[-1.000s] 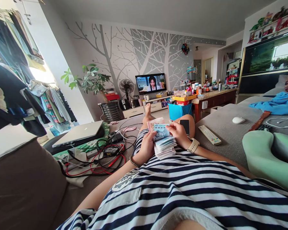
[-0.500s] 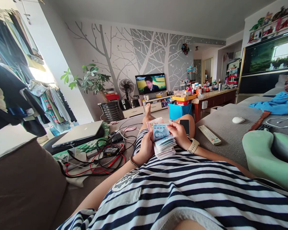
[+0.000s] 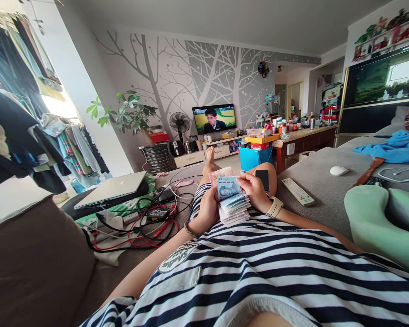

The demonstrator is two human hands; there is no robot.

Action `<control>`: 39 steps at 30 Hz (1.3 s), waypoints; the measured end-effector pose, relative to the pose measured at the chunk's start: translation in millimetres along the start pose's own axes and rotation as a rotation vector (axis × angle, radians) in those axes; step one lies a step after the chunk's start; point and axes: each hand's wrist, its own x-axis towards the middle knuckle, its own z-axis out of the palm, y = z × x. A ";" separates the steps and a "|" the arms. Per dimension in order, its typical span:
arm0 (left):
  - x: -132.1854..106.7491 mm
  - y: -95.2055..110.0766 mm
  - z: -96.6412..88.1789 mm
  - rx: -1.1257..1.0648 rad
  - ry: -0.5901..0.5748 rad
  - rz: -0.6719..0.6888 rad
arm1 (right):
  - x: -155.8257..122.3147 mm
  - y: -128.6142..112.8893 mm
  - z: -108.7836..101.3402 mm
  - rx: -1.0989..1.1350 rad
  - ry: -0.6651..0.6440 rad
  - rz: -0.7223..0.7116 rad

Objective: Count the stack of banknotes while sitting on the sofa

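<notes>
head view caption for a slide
Left hand and right hand holding banknotes above a striped garment.

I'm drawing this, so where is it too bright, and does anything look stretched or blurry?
In the head view, white glare shows behind the hanging clothes; in that same head view, dark glass at right carries a pale shine, the striped cloth looks stretched toward the bottom corners, a patch on the TV is blurred into squares, and the money looks fairly clear.
</notes>
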 end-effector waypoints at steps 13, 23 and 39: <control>-0.3 2.0 1.9 0.018 0.027 0.001 | -0.6 -3.9 1.0 0.047 0.010 0.000; -6.9 12.5 4.0 0.132 -0.089 0.095 | -2.5 -10.5 1.4 0.059 0.058 -0.048; 5.0 -10.3 -4.4 -0.158 -0.269 -0.066 | 3.7 7.8 -2.4 -0.078 0.057 -0.043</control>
